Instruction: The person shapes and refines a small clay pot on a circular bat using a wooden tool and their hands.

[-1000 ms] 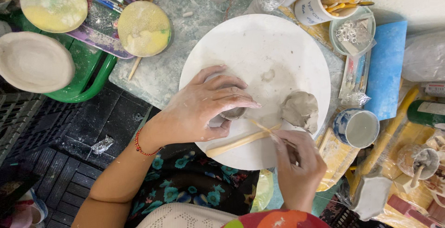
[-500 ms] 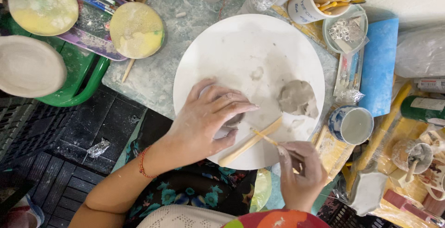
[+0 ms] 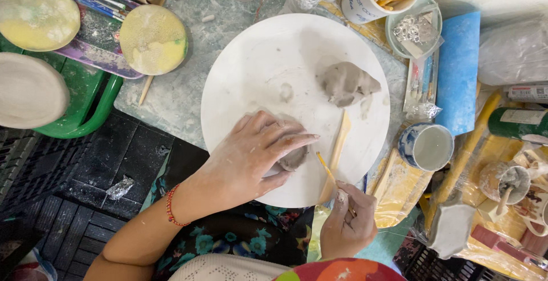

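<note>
Two hands busy: left hand [image 3: 251,155] cupped over clay [image 3: 294,158], right hand [image 3: 348,224] pinching brush [image 3: 325,168]; keep clay steady, strokes light.

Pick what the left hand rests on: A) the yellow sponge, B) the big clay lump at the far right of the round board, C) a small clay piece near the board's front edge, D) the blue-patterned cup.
C: the left hand covers a small clay piece on the round board, apart from the big clay lump.

clay lump [image 3: 346,83] on round board [image 3: 257,69], cup [image 3: 427,147] right of it
</note>
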